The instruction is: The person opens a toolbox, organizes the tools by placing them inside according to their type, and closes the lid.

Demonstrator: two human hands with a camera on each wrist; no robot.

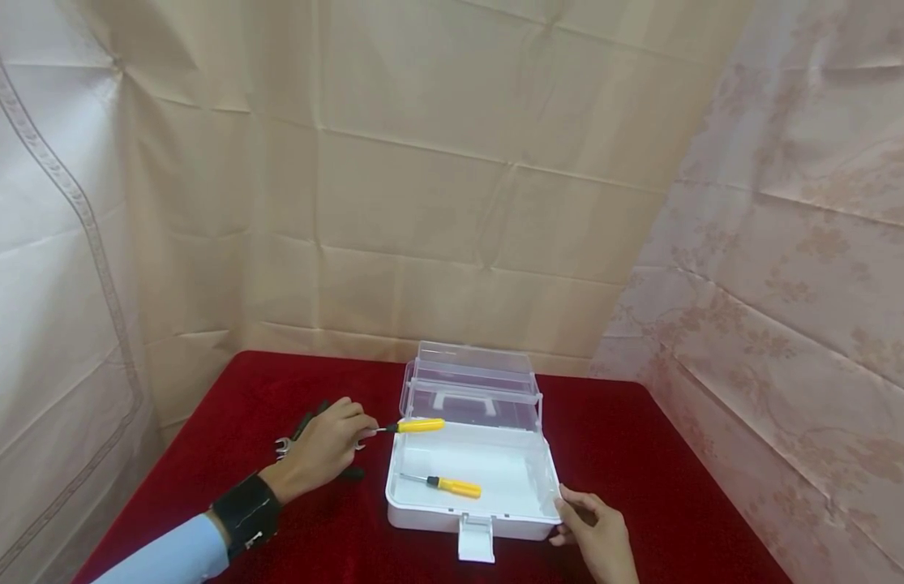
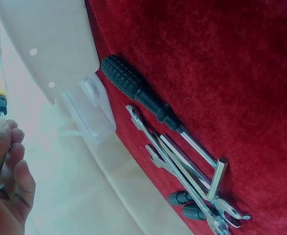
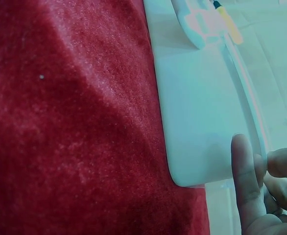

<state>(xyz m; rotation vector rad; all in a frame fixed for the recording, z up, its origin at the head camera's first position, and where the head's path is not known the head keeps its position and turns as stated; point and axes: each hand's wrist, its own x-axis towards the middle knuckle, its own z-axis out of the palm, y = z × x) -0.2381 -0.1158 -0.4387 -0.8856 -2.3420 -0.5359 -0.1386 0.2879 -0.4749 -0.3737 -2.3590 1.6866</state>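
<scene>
The left wrist view is exposing wrenches (image 2: 181,177), which the left hand (image 1: 326,444) is partly covering in the head view. A yellow-handled, black-collared screwdriver (image 1: 421,425) is projecting at the white box's (image 1: 422,517) left rim. The left hand, knuckles up, is pinching its shaft; the right hand (image 1: 594,526) is gripping the box's front right corner.

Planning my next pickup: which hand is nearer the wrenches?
Left: the left hand is raised close to the wrenches; the right hand is across the white box, gripping its edge.
</scene>
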